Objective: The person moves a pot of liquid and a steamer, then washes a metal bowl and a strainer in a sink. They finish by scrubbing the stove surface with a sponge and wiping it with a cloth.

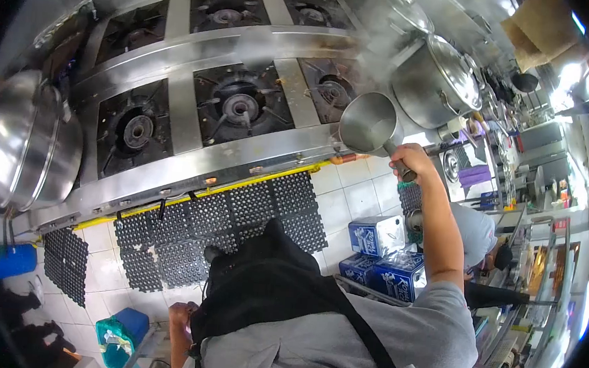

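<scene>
My right hand (410, 162) is wrapped round the handle of a deep metal saucepan (368, 124). The pan is held out past the stove's front edge, overlapping the front right burner (334, 92) in this view. Its mouth faces me and shows a pale grey inside. Close by on its right stands a large lidded stockpot (436, 77), with steam rising around it. Down at my left side, beside my black apron, is my left hand (182, 313). Its fingers are curled, and what they hold, if anything, is hidden.
The steel stove (227, 161) carries two rows of burners. Large metal bowls or woks (31, 142) lean at its left end. Black rubber mats (237, 207) cover the tiles. Blue tins (398, 272) stand right of me, near a person in grey (474, 233). A lined bin (119, 340) is lower left.
</scene>
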`<state>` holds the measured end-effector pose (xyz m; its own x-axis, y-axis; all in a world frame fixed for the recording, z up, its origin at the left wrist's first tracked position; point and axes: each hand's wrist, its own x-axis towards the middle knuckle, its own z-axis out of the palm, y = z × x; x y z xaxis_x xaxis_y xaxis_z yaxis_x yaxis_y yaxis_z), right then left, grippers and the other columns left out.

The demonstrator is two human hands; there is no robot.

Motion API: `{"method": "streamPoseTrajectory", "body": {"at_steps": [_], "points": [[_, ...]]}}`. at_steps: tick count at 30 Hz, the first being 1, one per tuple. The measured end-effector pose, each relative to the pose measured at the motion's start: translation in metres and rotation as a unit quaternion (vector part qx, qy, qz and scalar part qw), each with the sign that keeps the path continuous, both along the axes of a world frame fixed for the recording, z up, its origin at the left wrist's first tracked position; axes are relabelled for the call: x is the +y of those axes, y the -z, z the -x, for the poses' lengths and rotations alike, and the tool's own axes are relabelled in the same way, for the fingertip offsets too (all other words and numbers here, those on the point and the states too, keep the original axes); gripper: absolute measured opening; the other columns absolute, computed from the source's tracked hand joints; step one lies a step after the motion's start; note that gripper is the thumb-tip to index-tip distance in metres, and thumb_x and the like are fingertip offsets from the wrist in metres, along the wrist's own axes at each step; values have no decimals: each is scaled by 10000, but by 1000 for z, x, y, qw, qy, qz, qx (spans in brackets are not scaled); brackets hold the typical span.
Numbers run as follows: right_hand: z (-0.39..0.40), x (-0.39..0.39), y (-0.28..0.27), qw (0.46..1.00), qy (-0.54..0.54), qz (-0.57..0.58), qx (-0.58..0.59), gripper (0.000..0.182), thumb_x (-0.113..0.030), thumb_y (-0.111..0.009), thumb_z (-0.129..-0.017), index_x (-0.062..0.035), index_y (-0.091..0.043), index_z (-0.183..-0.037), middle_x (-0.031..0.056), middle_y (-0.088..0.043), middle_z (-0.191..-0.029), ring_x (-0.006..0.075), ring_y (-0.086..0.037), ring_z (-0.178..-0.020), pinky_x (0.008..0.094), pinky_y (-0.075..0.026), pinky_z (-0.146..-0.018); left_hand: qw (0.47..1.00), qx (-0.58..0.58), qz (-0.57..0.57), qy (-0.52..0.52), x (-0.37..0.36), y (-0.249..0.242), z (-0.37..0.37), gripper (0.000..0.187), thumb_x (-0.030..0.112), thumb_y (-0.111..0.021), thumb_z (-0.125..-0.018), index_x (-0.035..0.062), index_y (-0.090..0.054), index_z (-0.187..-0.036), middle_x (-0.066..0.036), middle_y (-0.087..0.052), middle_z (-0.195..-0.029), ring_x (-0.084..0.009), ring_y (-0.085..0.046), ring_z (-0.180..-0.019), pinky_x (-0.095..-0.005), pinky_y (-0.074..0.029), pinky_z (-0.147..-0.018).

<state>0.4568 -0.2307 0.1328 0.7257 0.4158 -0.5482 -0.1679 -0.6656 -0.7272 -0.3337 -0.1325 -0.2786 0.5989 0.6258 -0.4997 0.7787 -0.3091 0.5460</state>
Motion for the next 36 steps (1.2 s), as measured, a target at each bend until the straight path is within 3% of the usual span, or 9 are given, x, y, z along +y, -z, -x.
{"method": "streamPoseTrajectory", "body": {"at_steps": [7,10,14,16,27,29,30,32,36], "points": [[34,81,-13,997,15,-41,57,146,-67,-592,-827,40,-559,-922,170,-639,-778,207,-588,-513,343,-477,-399,989,23,-133,60,0,4,93,254,238,-546,-812,68,-685,-686,-112,-692,-708,-306,-660,-615,-440,-518,-601],[37,122,-11,999,-20,-26,7,122,-62,-590,-815,53,-582,-855,168,-637,-748,214,-590,-508,355,-483,-404,897,-164,78,-404,-27,12,120,261,143,-523,-842,-30,-645,-689,-120,-664,-644,-202,-632,-571,-376,-502,-523],[32,179,-1,996,-65,-19,-58,86,-21,-600,-779,59,-580,-754,157,-602,-653,235,-586,-471,378,-480,-400,928,-112,-158,-317,-54,-7,90,261,158,-580,-842,-66,-640,-722,-137,-647,-631,-199,-636,-616,-354,-505,-541],[30,208,2,992,-86,-8,-96,81,9,-605,-765,68,-562,-730,164,-585,-622,254,-586,-455,398,-474,-389,883,-12,195,-427,-61,20,113,248,176,-587,-849,-50,-678,-800,-144,-680,-691,-222,-665,-690,-356,-520,-620],[-64,317,11,971,-144,-66,-180,154,-2,-640,-738,114,-603,-644,168,-593,-569,257,-612,-450,399,-454,-421,803,-142,171,-552,-111,1,31,215,175,-645,-807,-26,-705,-856,-140,-695,-743,-237,-660,-689,-356,-511,-624],[-77,336,7,939,-225,-35,-258,186,-63,-629,-748,102,-622,-664,229,-628,-633,278,-665,-563,442,-482,-491,932,-75,-52,-351,-105,4,17,221,164,-648,-811,-54,-680,-811,-90,-666,-699,-189,-617,-648,-345,-493,-593],[-119,348,32,860,-370,-48,-348,141,-16,-621,-722,96,-581,-646,175,-584,-586,289,-607,-472,407,-489,-436,931,-73,-54,-354,-165,-39,48,221,164,-648,-811,-54,-680,-811,-90,-666,-699,-189,-617,-648,-345,-493,-593],[-129,367,35,853,-377,-28,-361,143,-17,-621,-714,98,-581,-639,178,-587,-592,295,-611,-477,410,-491,-441,816,-83,150,-552,-70,-99,-44,233,165,-655,-825,-63,-656,-778,-63,-641,-685,-174,-591,-636,-334,-484,-588],[-123,398,39,879,-302,-26,-367,131,-13,-612,-695,99,-588,-629,179,-592,-598,300,-612,-475,414,-493,-455,809,-138,147,-552,-67,-93,-57,243,171,-669,-820,-67,-643,-780,-73,-640,-684,-178,-585,-627,-323,-481,-591]]}}
